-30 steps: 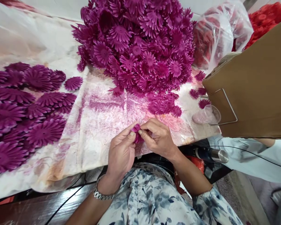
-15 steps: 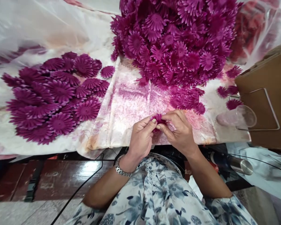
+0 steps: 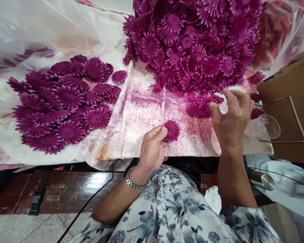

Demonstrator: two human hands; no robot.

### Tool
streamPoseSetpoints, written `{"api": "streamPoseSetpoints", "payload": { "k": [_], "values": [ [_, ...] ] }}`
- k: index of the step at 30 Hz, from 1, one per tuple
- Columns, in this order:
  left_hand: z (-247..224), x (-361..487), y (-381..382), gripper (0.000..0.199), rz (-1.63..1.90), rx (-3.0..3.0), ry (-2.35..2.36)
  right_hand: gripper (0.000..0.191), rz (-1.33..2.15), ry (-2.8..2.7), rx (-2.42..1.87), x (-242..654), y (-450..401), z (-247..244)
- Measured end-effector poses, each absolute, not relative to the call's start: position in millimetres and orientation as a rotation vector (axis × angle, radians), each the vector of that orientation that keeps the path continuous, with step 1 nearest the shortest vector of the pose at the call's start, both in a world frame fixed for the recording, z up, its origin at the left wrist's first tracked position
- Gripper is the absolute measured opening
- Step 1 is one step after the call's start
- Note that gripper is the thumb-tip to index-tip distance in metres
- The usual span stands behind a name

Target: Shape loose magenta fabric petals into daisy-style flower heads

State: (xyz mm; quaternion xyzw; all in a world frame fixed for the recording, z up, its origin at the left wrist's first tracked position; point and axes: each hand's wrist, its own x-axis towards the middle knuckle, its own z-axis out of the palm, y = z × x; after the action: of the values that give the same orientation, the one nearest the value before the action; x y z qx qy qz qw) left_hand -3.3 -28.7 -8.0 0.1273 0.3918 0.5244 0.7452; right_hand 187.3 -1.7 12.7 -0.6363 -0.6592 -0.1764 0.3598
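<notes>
My left hand [image 3: 152, 147] pinches a small magenta fabric flower [image 3: 171, 130] just above the table's near edge. My right hand [image 3: 232, 116] reaches out to the right, fingers spread, touching the loose flowers [image 3: 201, 106] at the foot of a tall heap of magenta flowers [image 3: 192, 44]. I cannot tell whether it grips one. A flat spread of larger magenta petal layers [image 3: 63, 101] lies to the left of my hands.
A stained pale cloth [image 3: 144, 111] covers the table. A brown cardboard box [image 3: 291, 98] with a wire clip stands at right, a clear plastic cup [image 3: 268, 126] beside it. A plastic bag of red flowers [image 3: 273, 27] sits at the back right. A metal bottle [image 3: 262, 180] lies below.
Both hands held one flower together before. My right hand has let go and moved up and right to the loose flowers. My left hand keeps the flower.
</notes>
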Motion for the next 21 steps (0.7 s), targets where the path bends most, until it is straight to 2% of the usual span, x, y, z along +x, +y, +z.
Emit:
{"api": "streamPoseSetpoints", "payload": {
  "k": [2, 5, 8, 12, 15, 17, 19, 21],
  "values": [
    [-8, -2, -29, 0.022, 1.150, 0.294, 0.860, 0.025, -0.307, -1.833, -1.516, 176, -7, 12],
    [-9, 2, -30, 0.017, 1.135, 0.309, 0.835, 0.011, 0.109, -2.058, -1.281, 147, -20, 3],
    [-10, 3, -33, 0.020, 1.088, 0.338, 0.802, 0.013, 0.291, -2.052, -1.215, 127, -28, -6],
    [-11, 1, -34, 0.023, 1.098, 0.359, 0.817, 0.014, 0.241, -1.972, -1.284, 133, -27, -7],
    [-11, -3, -33, 0.025, 1.158, 0.346, 0.871, 0.014, -0.030, -1.822, -1.453, 153, -16, -2],
    [-12, -6, -31, 0.026, 1.190, 0.324, 0.917, 0.007, -0.241, -1.745, -1.572, 167, -8, 3],
    [-13, -6, -29, 0.026, 1.182, 0.307, 0.940, 0.015, -0.333, -1.726, -1.636, 175, -4, 8],
    [-14, -5, -28, 0.025, 1.162, 0.300, 0.948, 0.022, -0.244, -1.781, -1.581, 172, -7, 11]
  ]
}}
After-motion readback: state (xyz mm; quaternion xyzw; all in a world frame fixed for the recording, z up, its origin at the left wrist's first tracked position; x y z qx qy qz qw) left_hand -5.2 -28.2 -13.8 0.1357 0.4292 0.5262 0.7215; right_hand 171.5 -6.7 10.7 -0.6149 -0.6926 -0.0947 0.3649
